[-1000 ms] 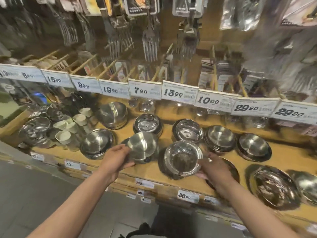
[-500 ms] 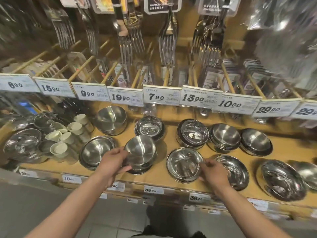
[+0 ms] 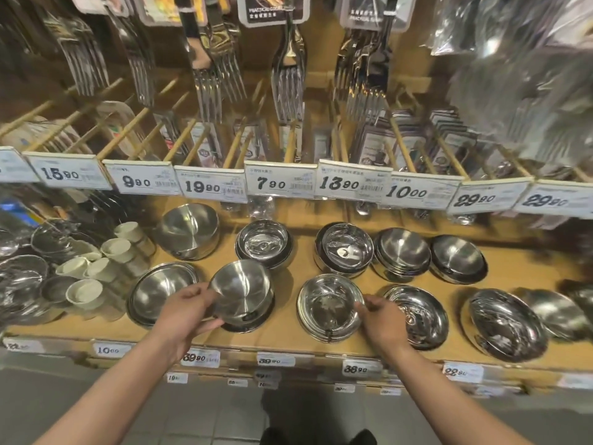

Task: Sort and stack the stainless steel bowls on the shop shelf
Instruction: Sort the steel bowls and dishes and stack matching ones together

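Head view: wooden shelf (image 3: pixel 288 332), price tags 15.90, 9.90, 19.90, 7.90 (image 3: pixel 278 183), 13.90, 10.00, 29.90. Below the 7.90 tag, left hand (image 3: pixel 189 311) grips a tilted steel bowl (image 3: pixel 240 292); right hand (image 3: pixel 383 319) pinches a shallow bowl's (image 3: pixel 329 305) rim.

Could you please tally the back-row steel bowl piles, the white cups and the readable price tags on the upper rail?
Back-row steel bowl piles: 5
White cups: 5
Readable upper-rail price tags: 8
Total: 18
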Available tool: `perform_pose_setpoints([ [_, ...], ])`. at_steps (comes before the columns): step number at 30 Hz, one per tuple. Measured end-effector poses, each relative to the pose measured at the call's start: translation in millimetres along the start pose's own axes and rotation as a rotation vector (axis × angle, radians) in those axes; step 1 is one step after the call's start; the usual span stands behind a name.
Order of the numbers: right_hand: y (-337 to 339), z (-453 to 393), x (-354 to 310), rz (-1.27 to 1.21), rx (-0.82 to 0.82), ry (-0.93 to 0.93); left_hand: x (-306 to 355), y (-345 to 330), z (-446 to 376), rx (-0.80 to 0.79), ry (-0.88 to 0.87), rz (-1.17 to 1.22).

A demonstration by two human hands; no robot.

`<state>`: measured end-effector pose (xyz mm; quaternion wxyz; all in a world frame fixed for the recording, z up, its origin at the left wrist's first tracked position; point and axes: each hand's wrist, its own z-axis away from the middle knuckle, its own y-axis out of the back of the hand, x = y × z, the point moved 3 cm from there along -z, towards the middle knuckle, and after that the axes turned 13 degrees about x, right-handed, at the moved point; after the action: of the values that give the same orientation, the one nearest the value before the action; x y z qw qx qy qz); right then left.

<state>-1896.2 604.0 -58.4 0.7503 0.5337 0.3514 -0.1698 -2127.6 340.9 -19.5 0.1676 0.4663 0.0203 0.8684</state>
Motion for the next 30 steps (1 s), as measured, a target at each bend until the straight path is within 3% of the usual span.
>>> perform_pose_setpoints([
  [7,30.6,8.5,8.9,-0.075,0.028,-0.067,9.2,-39.7,11.9,-0.072,-0.017,-0.008],
  [16,121.0,1.6,81.9,-0.172,0.203,-0.268,2.6,-123.9,48.5,-0.221,-0.014,-0.031],
  [30,235.7,-54.2,188.9,-0.18,0.265,-0.295,-25.0,-243.5,139.9,-0.23,-0.016,-0.024],
])
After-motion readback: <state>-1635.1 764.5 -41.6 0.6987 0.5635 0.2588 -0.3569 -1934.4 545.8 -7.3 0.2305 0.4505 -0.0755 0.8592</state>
